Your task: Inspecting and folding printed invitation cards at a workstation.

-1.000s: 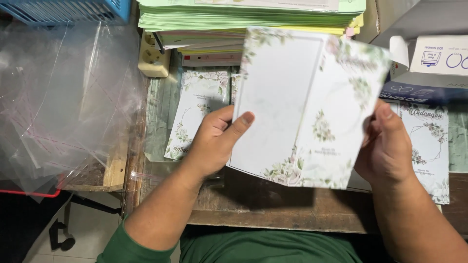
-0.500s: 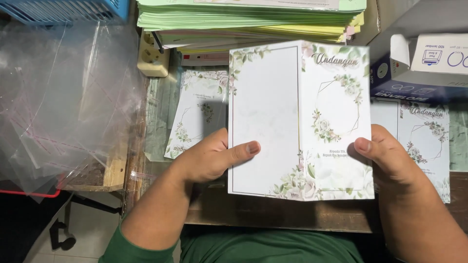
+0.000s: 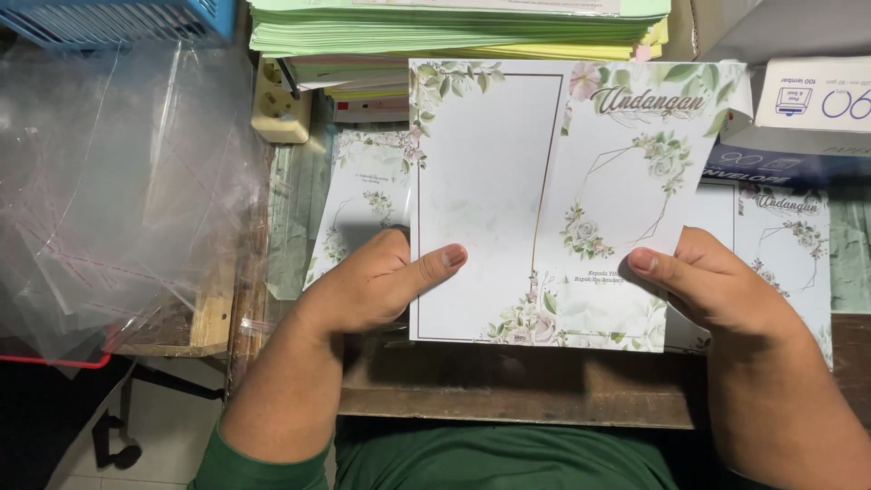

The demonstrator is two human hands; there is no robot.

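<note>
White card (image 3: 544, 200) with green floral pattern; green and yellow paper stack (image 3: 454, 27).

A small print or stationery workshop: stacks of green and yellow paper (image 3: 454, 27), floral cards (image 3: 363, 209), clear plastic sleeves (image 3: 118, 191) and boxes (image 3: 807, 100) crowd a worn wooden counter (image 3: 508, 386).

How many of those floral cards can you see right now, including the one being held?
3. One card is held open between the left hand and right hand; one lies on the table behind the left hand; one lies at right. More may be hidden beneath.
</note>
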